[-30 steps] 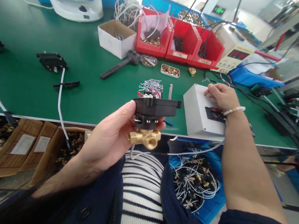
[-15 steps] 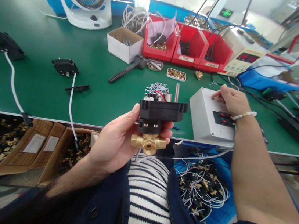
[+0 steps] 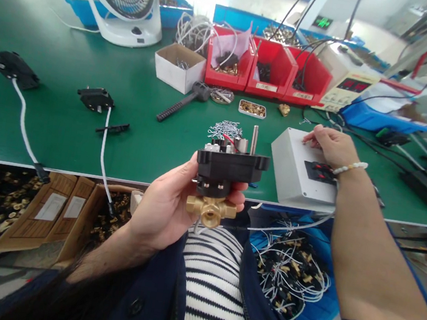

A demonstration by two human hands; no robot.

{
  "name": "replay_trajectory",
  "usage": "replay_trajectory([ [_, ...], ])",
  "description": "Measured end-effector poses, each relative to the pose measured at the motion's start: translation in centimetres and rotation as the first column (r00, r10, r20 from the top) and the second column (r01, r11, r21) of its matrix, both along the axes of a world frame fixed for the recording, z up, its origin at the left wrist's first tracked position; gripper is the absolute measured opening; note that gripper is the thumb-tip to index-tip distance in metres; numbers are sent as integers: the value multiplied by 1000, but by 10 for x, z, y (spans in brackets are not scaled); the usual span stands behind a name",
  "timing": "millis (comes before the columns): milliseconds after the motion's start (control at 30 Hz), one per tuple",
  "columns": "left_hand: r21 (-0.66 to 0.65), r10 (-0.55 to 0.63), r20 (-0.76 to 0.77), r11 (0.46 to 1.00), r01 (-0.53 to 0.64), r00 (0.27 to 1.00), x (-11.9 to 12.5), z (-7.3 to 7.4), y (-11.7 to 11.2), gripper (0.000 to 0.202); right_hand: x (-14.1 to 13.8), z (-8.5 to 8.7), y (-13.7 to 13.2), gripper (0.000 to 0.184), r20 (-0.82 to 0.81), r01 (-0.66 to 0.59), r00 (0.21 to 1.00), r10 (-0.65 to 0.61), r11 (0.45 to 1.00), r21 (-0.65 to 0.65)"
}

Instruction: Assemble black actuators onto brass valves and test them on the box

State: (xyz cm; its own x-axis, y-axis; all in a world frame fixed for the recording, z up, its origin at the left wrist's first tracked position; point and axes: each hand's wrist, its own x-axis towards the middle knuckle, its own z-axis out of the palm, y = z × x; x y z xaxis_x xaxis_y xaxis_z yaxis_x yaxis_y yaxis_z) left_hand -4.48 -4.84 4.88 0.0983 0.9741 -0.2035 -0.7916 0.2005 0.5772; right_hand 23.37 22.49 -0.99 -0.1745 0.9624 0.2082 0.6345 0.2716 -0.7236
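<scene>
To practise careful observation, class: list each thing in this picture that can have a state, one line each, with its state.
left hand: shut around valve assembly, brass end down.
right hand: open, fingers resting on white box.
meter: display lit red.
cardboard box: top open.
mallet: lying flat, untouched.
</scene>
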Motion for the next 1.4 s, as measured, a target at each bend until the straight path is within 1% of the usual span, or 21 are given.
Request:
replay_trajectory([
  [67,8,-10,12,1000,10,1000,0,1,0,63,-1,1,-1,78,3,2,1000,-2,1000,1],
  [167,0,4,-13,1000,-4,1000,0,0,0,67,-2,3,-3,76,8,8,1000,-8,1000,-5],
  [267,-2,38,-53,999,-38,998,0,-3,1,63,-2,4,-3,71,14,22,1000,-21,1000,-14],
  [433,-7,51,-68,999,-52,996,-1,-5,1,60,-3,3,-3,58,10,41,999,-41,998,-37],
  [633,-9,59,-77,998,-60,995,0,-3,0,59,-3,4,-3,45,-1,66,998,-66,997,-40],
  [867,-10,66,-74,998,-67,995,0,-2,1,58,-8,6,-6,26,-51,67,996,-70,996,-57],
  [1000,-59,81,-42,995,-83,996,0,-2,4,59,-11,8,-9,15,-53,87,994,-91,993,-75],
  [1100,-75,82,-20,994,-83,996,0,-3,4,59,-12,10,-11,13,-52,104,993,-108,991,-85],
  [1300,-34,50,5,998,-50,999,0,-4,4,59,-12,9,-10,13,-59,108,992,-114,989,-97],
  [1400,-41,73,11,997,-73,997,1,-4,4,58,-10,8,-8,13,-63,108,991,-114,990,-93],
])
